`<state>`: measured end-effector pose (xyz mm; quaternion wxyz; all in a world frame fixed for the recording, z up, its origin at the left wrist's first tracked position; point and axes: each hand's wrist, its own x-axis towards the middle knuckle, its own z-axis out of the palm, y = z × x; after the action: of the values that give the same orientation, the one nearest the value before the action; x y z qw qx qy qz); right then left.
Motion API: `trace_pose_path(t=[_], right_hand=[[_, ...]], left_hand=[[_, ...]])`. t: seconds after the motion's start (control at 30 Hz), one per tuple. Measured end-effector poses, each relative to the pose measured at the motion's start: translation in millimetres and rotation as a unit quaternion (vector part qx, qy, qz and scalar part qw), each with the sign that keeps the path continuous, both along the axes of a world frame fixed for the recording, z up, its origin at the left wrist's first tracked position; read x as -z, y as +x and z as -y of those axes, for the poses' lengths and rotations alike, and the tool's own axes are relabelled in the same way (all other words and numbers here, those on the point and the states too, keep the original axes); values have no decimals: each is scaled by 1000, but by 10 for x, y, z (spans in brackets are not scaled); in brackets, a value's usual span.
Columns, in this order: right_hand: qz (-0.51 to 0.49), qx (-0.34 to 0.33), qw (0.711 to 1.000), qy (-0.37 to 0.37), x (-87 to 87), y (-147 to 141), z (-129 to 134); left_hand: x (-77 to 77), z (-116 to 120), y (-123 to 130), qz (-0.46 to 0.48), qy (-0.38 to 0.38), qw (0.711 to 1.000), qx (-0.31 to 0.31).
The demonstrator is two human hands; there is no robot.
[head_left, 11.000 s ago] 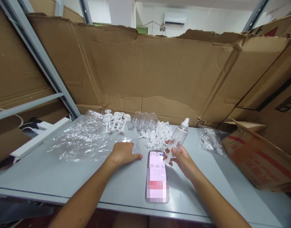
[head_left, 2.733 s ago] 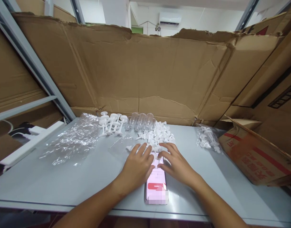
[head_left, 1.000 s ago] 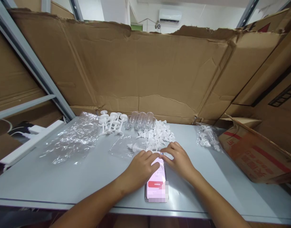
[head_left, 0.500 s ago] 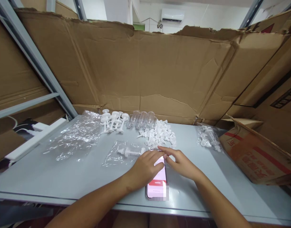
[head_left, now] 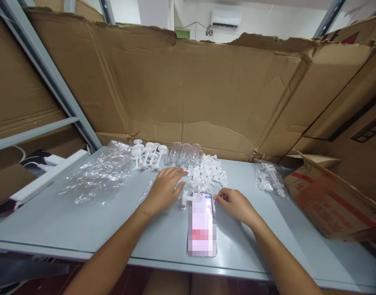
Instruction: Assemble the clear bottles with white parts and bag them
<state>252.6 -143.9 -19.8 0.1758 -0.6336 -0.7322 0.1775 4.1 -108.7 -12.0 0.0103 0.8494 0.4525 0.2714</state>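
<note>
my left hand [head_left: 165, 188] hides part of a clear bag [head_left: 144, 196], coarse blocks blur the phone [head_left: 202, 225], anything gripped by my curled right hand [head_left: 235, 203] is too small to tell, and the right edge crops a cardboard carton [head_left: 332, 200].

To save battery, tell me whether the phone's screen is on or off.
On: the phone lies face up, its screen glowing pinkish white, though much of it is pixelated.

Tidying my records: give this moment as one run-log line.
left hand: open over clear bag | right hand: near phone, grip unclear | behind: white plungers, clear tubes, white caps | right: filled bag
</note>
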Motion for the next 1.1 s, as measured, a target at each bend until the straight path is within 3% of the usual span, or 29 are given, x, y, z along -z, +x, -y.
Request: trace_pose_path(t=[0.23, 0.37, 0.47, 0.67, 0.9, 1.03, 1.1], right_hand=[[-16, -51, 998, -45, 52, -6, -9], [-54, -63, 996, -34, 60, -15, -14], [-157, -81, 984, -28, 20, -41, -16], [-401, -106, 904, -104, -113, -110, 18], [-530, -92, 838, -96, -212, -87, 71], [-600, -159, 777, -104, -223, -61, 69], [-614, -170, 766, -86, -212, -55, 62]], left_hand=[[185, -136, -152, -77, -140, 987, 33], [147, -101, -98, -66, -143, 986, 47], [81, -81, -84, -25, -170, 984, 52], [-58, -10, -74, 105, -306, 940, 109], [-192, 76, -48, 250, -400, 873, 123], [-237, 98, -25, 343, -372, 857, 100], [-240, 93, -23, 397, -337, 849, 87]])
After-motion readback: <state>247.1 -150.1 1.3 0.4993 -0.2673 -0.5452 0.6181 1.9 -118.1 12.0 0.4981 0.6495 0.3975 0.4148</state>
